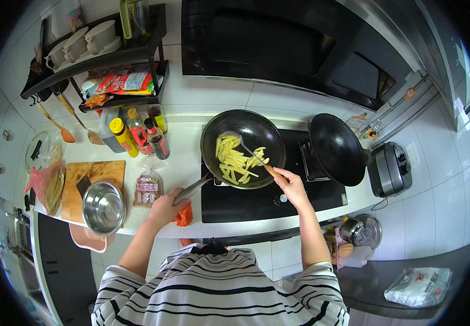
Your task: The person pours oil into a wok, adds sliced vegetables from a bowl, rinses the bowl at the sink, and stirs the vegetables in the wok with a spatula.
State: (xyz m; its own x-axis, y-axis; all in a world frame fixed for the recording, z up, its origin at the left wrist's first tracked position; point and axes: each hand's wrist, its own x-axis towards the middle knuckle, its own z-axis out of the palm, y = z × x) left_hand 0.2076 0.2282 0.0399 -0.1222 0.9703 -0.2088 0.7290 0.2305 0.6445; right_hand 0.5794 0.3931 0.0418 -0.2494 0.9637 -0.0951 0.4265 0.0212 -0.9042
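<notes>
My left hand (pixel 167 208) is closed around the grey handle of a black wok (pixel 262 126), which stands over the left side of the black cooktop (pixel 235 208). Pale yellow potato strips (pixel 235 159) lie in the wok. The wooden handle of a metal spatula (pixel 276 174) is in my right hand (pixel 294 188), above the wok's right front rim. Its metal head rests among the strips at the wok's left side, partly hidden by them. An orange-red cloth (pixel 184 216) lies on the counter just beside my left hand.
A second wok (pixel 336 150) tilts over the right burner, near a grey appliance (pixel 390 169). To the left are sauce bottles (pixel 157 140), a bag of peanuts (pixel 148 189), a steel bowl (pixel 103 208) and a wooden cutting board (pixel 72 195). A black shelf (pixel 137 55) overhangs the back left.
</notes>
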